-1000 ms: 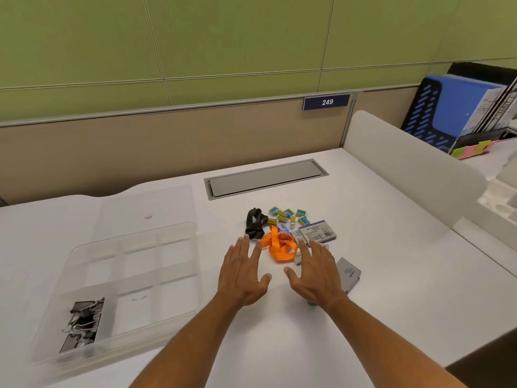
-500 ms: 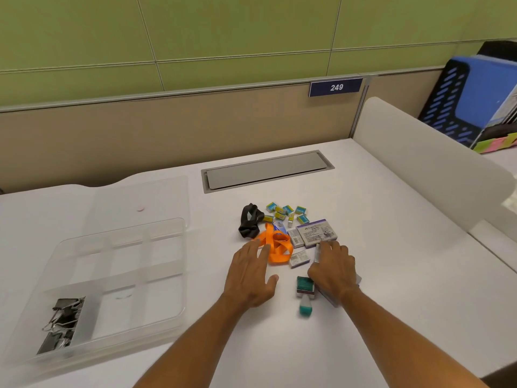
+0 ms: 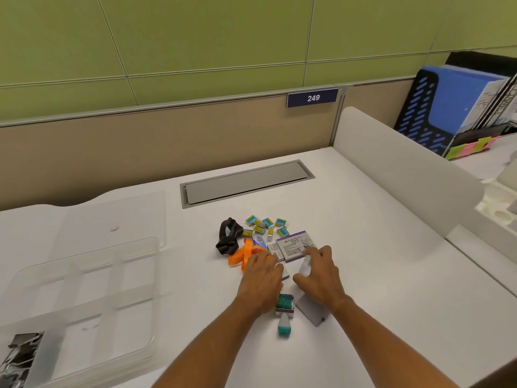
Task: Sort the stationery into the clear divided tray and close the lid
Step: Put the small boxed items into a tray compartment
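Bare desk (image 3: 179, 278) separates tray (image 3: 84, 281) from clutter (image 3: 265, 233).

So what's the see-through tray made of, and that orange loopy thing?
The divided tray looks like clear hard plastic: the white desk shows through it, and its rims catch a soft shine. The orange loopy thing looks like flat stretchy rubber or fabric band, matte and floppy, folding over itself. Which of the two cannot be told from here.

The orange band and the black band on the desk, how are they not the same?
The orange band is bright and lies in flat, wide loops; the black band is dark and bunched up. The left hand covers part of the orange band, while the black band lies untouched. Both lie on the white desk, outside the clear tray.
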Demonstrator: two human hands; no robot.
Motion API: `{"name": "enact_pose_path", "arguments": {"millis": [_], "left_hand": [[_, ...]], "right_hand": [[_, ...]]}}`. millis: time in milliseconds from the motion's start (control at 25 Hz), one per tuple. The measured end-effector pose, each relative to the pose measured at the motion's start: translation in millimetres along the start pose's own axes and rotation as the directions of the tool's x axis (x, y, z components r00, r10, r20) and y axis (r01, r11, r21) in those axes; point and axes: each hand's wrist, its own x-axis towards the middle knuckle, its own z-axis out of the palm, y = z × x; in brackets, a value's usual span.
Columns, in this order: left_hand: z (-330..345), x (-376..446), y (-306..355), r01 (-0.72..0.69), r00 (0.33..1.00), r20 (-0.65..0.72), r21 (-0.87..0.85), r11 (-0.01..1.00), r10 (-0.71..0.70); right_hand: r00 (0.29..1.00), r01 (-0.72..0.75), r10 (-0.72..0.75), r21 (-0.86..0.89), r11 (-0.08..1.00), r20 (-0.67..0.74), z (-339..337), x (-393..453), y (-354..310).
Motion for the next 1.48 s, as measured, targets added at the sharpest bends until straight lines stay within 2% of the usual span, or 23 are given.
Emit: {"name": "enact_pose_path", "arguments": {"millis": [120, 240, 400, 480, 520, 600, 680, 800, 880, 1120, 1280, 1360, 1480], "left_hand": [[1, 6, 4, -0.026, 0.999, 0.049, 0.042, 0.999, 0.024], [-2, 6, 5, -0.03, 0.998, 0.059, 0.023, 0.999, 0.029], [-7, 4, 1, 0.004, 1.0, -0.011, -0.066, 0.998, -0.004], [-8, 5, -6, 0.028, 0.998, -0.059, -0.115, 0.993, -0.035], [-9, 5, -11, 0.041, 0.995, -0.09, -0.131, 0.991, -0.053], [-10, 9, -21, 0.071, 0.987, -0.133, -0.163, 0.984, -0.093], [-10, 13, -32, 0.107, 0.972, -0.179, -0.237, 0.966, -0.151], [-15, 22, -44, 0.208, 0.962, -0.073, -0.429, 0.879, -0.263], [-16, 30, -48, 0.253, 0.952, -0.019, -0.512, 0.821, -0.305], [-11, 67, -60, 0.331, 0.933, 0.038, -0.486, 0.809, -0.359], [-5, 85, -56, 0.354, 0.932, 0.04, -0.305, 0.884, -0.36], [-2, 93, -53, 0.38, 0.925, 0.089, -0.229, 0.896, -0.37], [3, 99, -51, 0.405, 0.914, 0.139, -0.229, 0.885, -0.382]], "right_hand": [[1.0, -0.003, 0.002, 0.095, 0.995, 0.006, -1, 6, -1], [0.998, -0.053, 0.055, 0.267, 0.962, 0.002, 2, 15, -9], [0.981, -0.178, 0.189, 0.531, 0.829, 0.034, 4, 31, -29], [0.971, -0.225, 0.233, 0.57, 0.79, 0.059, 5, 37, -37], [0.974, -0.212, 0.223, 0.535, 0.818, 0.045, 6, 40, -39], [0.993, -0.116, 0.115, 0.331, 0.937, 0.023, 8, 48, -40], [0.991, 0.031, -0.038, 0.057, 0.998, 0.126, 8, 53, -43], [0.93, 0.196, -0.086, -0.282, 0.939, 0.358, 12, 61, -42], [0.915, 0.241, -0.08, -0.377, 0.894, 0.395, 14, 65, -42], [0.945, 0.235, -0.15, -0.283, 0.93, 0.291, 11, 75, -32], [0.953, 0.244, -0.189, -0.23, 0.942, 0.237, 13, 77, -27], [0.955, 0.237, -0.183, -0.226, 0.945, 0.235, 13, 78, -25], [0.957, 0.219, -0.164, -0.23, 0.948, 0.238, 15, 78, -23]]}}
